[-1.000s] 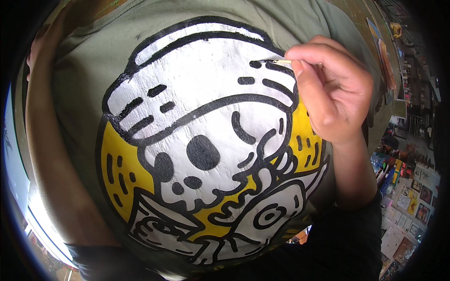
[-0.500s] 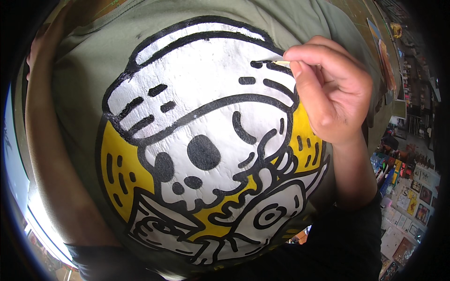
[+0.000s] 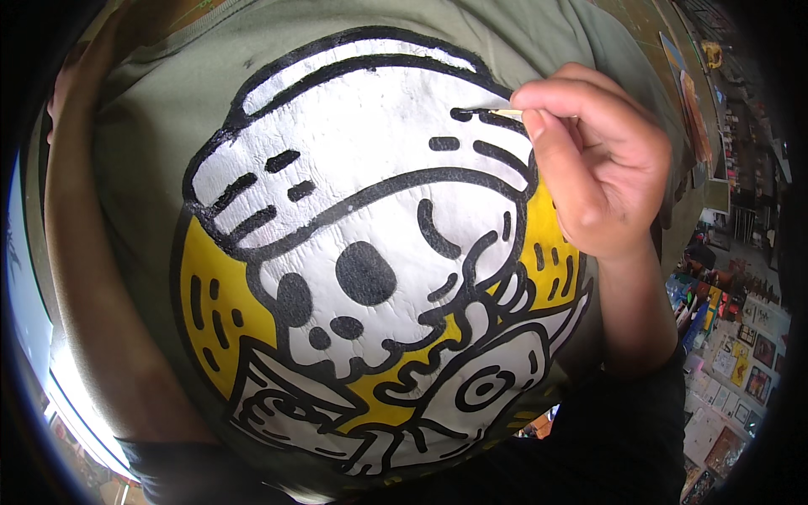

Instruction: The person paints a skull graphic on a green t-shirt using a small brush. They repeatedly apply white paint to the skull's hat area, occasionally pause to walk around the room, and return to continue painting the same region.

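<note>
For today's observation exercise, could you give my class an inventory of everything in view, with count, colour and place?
Cloth: 1, olive green, across the middle
Painted skull picture: 1, white, black and yellow, on the cloth
Thin stick: 1, pale with a dark tip, over the cap's upper right
Brown surface: 1, brown, beyond the cloth at top right
Flat papers: several, mostly pale, lower right
Small clutter: many, mixed colours, right side; too small to identify
Sleeves: 2, black, lower edge
Left hand: 1, bare, upper left, partly hidden
Right hand: 1, bare, upper right, fingers pinching the stick
</note>
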